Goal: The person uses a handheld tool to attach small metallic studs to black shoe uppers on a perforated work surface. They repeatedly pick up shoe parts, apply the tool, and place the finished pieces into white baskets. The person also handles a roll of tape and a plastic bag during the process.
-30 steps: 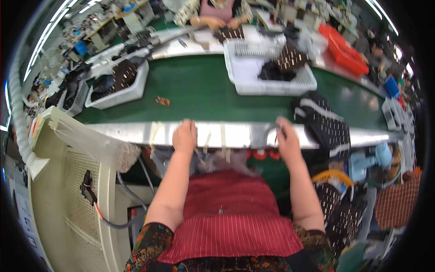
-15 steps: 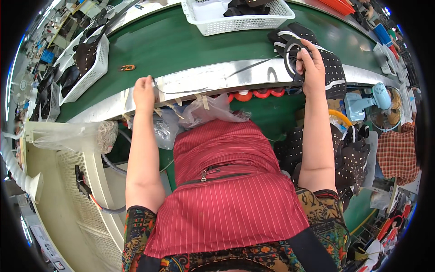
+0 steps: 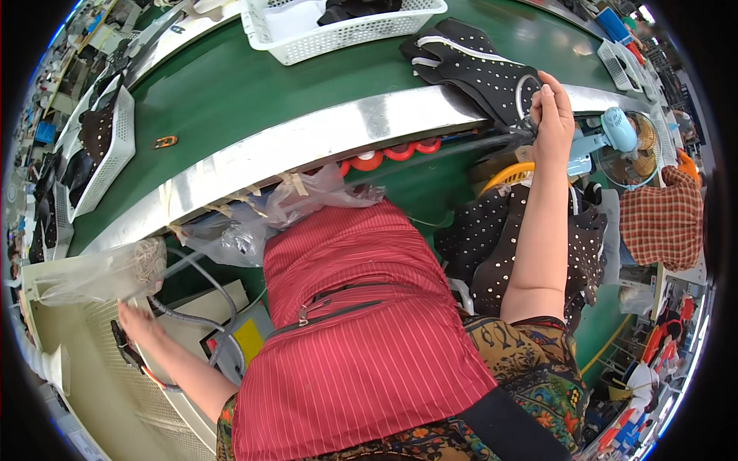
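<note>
Shoe upper [image 3: 483, 71], black with white dots, lies at the near edge of the green belt [image 3: 254, 92], overhanging the steel rail [image 3: 307, 146]. Right hand [image 3: 552, 115] pinches its near end, fingers closed on the fabric. Left hand [image 3: 138, 323] is low at the left, beside a black plug [image 3: 123, 342] on a cream cabinet [image 3: 84, 384]; whether it grips cannot be told. Clear bag [image 3: 100, 273] sits just above it. White basket [image 3: 338, 27] stands behind the upper.

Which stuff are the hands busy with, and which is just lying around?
In use:
right hand gripping the black dotted shoe upper
left hand by the clear plastic bag

Lying about:
white basket
blue fan
checked cloth
</note>
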Action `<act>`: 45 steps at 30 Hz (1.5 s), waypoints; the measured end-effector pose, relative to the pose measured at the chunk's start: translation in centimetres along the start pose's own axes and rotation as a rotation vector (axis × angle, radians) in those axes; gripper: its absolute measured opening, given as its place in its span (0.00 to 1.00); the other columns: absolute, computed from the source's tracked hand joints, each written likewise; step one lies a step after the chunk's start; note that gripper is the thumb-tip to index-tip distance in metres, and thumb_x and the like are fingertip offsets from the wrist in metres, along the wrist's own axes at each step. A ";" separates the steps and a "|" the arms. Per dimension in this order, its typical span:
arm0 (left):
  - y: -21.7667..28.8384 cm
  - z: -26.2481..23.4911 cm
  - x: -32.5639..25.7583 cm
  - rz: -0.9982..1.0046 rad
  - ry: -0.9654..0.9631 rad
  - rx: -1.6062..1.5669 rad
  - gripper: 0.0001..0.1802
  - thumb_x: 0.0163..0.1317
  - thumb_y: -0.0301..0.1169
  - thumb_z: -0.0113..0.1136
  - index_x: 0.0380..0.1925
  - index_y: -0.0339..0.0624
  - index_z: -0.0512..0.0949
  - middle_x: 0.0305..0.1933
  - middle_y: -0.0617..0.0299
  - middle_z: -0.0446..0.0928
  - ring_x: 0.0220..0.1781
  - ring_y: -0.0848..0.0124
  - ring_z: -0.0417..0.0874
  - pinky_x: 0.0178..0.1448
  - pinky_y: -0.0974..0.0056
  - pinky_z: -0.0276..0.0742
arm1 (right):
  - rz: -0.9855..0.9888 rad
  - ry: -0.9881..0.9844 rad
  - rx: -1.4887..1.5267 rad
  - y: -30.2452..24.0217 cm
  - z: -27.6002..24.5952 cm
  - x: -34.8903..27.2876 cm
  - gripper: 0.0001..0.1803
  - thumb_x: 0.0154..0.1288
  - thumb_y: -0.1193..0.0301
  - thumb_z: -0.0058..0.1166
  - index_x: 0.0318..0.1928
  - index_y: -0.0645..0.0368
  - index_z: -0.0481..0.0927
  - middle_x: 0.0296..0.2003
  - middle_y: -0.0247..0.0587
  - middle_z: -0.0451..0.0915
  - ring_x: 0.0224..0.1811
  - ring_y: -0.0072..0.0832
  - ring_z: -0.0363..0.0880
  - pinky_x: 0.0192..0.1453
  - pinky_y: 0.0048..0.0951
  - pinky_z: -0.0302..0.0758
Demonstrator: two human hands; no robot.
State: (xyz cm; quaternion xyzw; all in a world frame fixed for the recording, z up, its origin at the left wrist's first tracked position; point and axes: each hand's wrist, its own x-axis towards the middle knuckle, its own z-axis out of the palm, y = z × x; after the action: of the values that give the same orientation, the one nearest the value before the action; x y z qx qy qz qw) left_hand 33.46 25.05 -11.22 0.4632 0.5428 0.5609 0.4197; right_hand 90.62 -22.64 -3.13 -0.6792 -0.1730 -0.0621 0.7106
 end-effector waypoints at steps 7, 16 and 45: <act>0.9 -6.4 -3.6 0.013 0.293 0.354 0.18 0.68 0.39 0.48 0.43 0.33 0.72 0.19 0.71 0.60 0.18 0.82 0.57 0.20 0.73 0.53 | -0.289 0.181 -0.520 0.0 -4.6 3.6 0.13 0.68 0.69 0.47 0.50 0.57 0.77 0.34 0.27 0.75 0.33 0.14 0.67 0.41 0.17 0.68; 0.6 -1.9 -6.3 0.021 -0.102 0.378 0.12 0.68 0.39 0.50 0.37 0.41 0.73 0.21 0.74 0.60 0.22 0.85 0.57 0.25 0.76 0.52 | -0.645 0.092 -1.034 -0.2 -3.1 6.4 0.14 0.65 0.67 0.48 0.50 0.50 0.76 0.49 0.47 0.77 0.53 0.41 0.75 0.54 0.33 0.72; 9.8 17.7 -24.6 0.172 -1.483 0.470 0.05 0.59 0.27 0.58 0.32 0.36 0.76 0.28 0.56 0.76 0.30 0.68 0.76 0.36 0.66 0.72 | 0.202 -1.358 0.126 -1.5 16.8 -16.0 0.15 0.62 0.64 0.54 0.43 0.62 0.76 0.34 0.49 0.79 0.36 0.36 0.79 0.43 0.31 0.73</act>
State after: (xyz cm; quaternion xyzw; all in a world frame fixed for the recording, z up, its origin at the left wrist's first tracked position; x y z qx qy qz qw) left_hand 56.43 4.45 -3.34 0.8342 0.1876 0.0059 0.5185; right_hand 72.53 -8.55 -6.68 -0.5378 -0.5189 0.4538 0.4853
